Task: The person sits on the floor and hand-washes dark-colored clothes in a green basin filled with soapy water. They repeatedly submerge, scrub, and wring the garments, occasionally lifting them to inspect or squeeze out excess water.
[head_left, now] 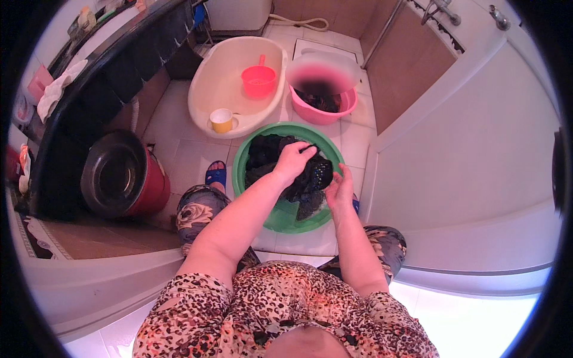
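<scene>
A green basin [240,173] stands on the floor between my feet, holding dark, wet-looking cloth [265,150]. Over its middle, my left hand [292,162] pinches a fold of the black cloth between thumb and fingers. One part of the cloth, dotted with small light spots, hangs between my two hands. At the basin's right rim my right hand [340,188] is turned palm inward beside that spotted part, its fingers apart. The cloth hides most of the basin's bottom.
Ahead lies a cream baby bathtub [200,89] with a pink dipper [258,83] and a yellow cup [221,121]. A pink basin [322,116] with dark cloth stands at right, partly blurred. At left is a red bucket [156,185] topped by a dark basin [113,173].
</scene>
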The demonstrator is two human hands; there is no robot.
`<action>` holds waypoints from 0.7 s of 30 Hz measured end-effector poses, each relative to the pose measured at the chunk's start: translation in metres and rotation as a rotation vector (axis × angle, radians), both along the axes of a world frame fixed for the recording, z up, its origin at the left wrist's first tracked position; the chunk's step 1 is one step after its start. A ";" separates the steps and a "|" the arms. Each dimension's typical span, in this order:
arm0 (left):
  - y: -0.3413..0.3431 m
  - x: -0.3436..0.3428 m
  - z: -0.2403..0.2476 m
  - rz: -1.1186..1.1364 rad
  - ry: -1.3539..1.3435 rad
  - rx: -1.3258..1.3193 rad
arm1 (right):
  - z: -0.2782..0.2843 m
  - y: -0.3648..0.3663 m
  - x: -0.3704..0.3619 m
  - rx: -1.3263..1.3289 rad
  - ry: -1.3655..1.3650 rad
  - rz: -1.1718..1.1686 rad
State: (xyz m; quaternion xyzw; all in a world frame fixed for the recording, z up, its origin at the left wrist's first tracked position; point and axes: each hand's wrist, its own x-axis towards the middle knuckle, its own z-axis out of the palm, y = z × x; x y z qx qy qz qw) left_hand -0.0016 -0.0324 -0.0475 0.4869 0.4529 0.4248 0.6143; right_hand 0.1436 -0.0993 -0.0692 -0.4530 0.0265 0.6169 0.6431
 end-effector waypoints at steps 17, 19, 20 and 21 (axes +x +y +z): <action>-0.040 0.019 0.002 -0.091 0.866 0.696 | -0.021 -0.007 -0.034 -0.027 0.115 0.320; -0.052 0.025 -0.002 -0.130 0.877 0.744 | -0.024 -0.012 -0.027 0.055 0.137 0.269; -0.059 0.029 -0.006 -0.230 0.919 0.755 | -0.024 -0.013 -0.022 0.099 0.146 0.254; -0.074 0.044 0.000 -0.329 0.995 0.893 | -0.080 -0.006 0.021 0.241 0.158 0.360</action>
